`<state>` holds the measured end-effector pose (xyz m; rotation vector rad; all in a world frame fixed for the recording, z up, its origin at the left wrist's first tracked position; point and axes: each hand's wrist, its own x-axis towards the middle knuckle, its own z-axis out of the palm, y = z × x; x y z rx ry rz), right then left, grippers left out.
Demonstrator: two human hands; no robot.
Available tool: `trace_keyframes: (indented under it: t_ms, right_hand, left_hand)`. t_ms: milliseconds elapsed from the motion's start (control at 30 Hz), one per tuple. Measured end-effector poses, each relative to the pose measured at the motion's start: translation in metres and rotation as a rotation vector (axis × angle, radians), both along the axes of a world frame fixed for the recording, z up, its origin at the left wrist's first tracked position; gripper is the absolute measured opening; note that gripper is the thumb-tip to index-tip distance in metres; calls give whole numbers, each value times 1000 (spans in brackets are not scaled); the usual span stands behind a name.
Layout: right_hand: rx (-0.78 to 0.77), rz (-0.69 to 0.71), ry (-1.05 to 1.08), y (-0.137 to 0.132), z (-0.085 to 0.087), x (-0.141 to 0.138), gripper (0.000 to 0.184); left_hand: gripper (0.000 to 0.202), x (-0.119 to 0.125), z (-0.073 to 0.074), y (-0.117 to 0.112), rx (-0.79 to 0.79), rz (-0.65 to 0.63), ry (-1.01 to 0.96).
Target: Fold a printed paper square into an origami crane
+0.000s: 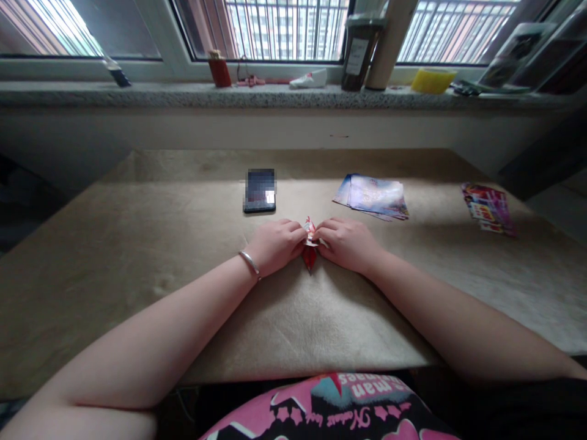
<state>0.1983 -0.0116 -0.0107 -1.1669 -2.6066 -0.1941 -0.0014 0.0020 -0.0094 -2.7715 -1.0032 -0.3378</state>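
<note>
A small folded paper piece (310, 256), red at its pointed near end and white with coloured print higher up, lies between my two hands at the middle of the table. My left hand (278, 244), with a silver bangle at the wrist, pinches its left side. From the right, my right hand (346, 243) pinches the opposite side. The fingertips of both hands partly cover the paper.
On the tan-covered table (137, 263), a phone (260, 194) lies beyond my left hand. A stack of bluish-purple printed sheets (373, 194) is beyond my right hand, and colourful papers (490, 208) lie farther right. A windowsill (174, 96) behind holds jars and small items.
</note>
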Motion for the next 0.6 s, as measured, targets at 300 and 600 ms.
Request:
trace_keyframes:
  t_ms: [300,600]
  right_hand:
    - [11,46,-20,4,0,-3,17]
    - [5,5,44,7,-6,-6,13]
  left_hand:
    - [17,1,-1,0,52,15,7]
    - [14,3,-2,4,80,12,3]
